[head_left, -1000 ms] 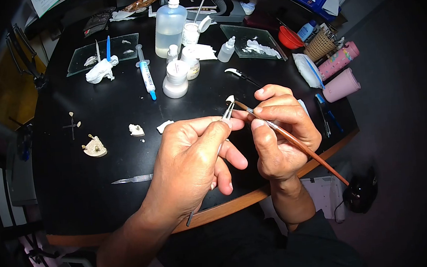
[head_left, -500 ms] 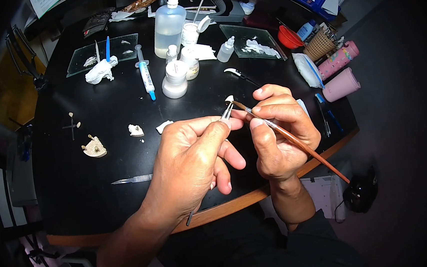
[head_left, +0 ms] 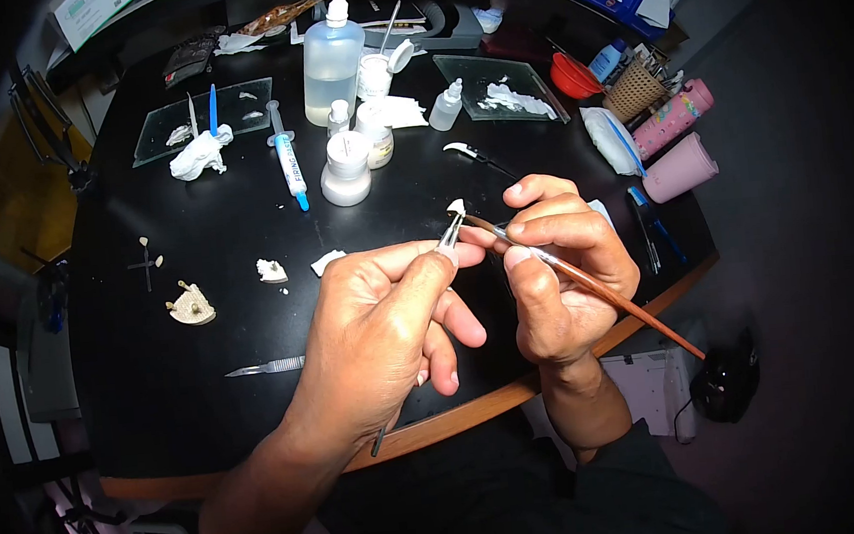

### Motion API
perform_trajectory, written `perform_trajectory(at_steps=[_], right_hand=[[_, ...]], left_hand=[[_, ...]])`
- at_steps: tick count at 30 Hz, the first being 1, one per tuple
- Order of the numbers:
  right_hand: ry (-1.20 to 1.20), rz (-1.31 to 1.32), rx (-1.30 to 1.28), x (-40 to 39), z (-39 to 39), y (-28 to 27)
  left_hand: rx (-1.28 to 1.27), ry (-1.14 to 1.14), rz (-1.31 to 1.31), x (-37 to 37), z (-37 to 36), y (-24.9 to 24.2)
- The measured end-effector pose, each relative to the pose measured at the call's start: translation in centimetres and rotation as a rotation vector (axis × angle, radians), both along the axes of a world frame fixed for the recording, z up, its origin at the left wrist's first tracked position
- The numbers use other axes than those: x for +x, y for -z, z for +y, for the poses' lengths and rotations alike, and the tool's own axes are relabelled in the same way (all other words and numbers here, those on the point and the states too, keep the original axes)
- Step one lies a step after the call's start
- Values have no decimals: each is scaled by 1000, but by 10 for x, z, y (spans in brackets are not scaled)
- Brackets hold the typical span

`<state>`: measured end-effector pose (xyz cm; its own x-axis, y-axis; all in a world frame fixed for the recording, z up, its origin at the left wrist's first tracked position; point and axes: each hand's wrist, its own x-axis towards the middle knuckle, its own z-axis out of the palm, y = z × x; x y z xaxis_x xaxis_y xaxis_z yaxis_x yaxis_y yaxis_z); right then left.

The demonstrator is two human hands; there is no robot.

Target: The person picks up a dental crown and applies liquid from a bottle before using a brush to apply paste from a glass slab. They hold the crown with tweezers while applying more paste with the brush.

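Note:
My left hand [head_left: 375, 306] is closed on metal tweezers [head_left: 452, 230], whose tips grip a small white tooth-shaped piece [head_left: 456, 206], like a dental crown. In my right hand [head_left: 573, 276] is a fine brush [head_left: 618, 300] with a reddish-brown handle, pinched between thumb and fingers. The dark bristles end close beside the tweezer tips, just below the white piece; whether they touch cannot be made out. Fingers of both hands meet under the brush tip. Left of my hands lie a beige dental model [head_left: 190, 306] and a small white model piece [head_left: 271, 270].
Behind my hands stand a white-capped jar [head_left: 346, 173], a large clear bottle [head_left: 334, 74] and a dropper bottle [head_left: 447, 107]. A firing paste syringe [head_left: 289, 162] and glass slabs [head_left: 503, 85] lie farther back. A metal-handled blade [head_left: 266, 367] is near my left wrist.
The view has shifted slightly, so the table things sit a little lower. The brush tip has dropped a little from beside the white piece toward the tweezer tips. Both grips are the same.

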<state>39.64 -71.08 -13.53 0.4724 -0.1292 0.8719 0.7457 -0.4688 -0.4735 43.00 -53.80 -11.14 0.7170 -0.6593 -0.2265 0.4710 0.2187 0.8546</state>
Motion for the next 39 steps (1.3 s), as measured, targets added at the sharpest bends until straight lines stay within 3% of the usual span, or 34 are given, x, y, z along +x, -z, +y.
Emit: perform_trajectory(at_steps=[20,25,29,33,36,39], right_hand=[[-18,34,42,-2,-3,-3],[-47,193,564,-18,-24,-34],[146,245,474,-14,-72,-47],[204,607,361,23,-113,-45],[220,843,175,62,-144,-27],[301,841,11,91,-166,0]], left_hand=[[11,-8,-34,0,-1,3],[-8,-43,-22,4,-1,4],[-27,-39,-47,4,0,3],[-13,-36,-52,4,0,2],[-19,-43,-49,4,0,2],[-30,-62,-48,6,0,3]])
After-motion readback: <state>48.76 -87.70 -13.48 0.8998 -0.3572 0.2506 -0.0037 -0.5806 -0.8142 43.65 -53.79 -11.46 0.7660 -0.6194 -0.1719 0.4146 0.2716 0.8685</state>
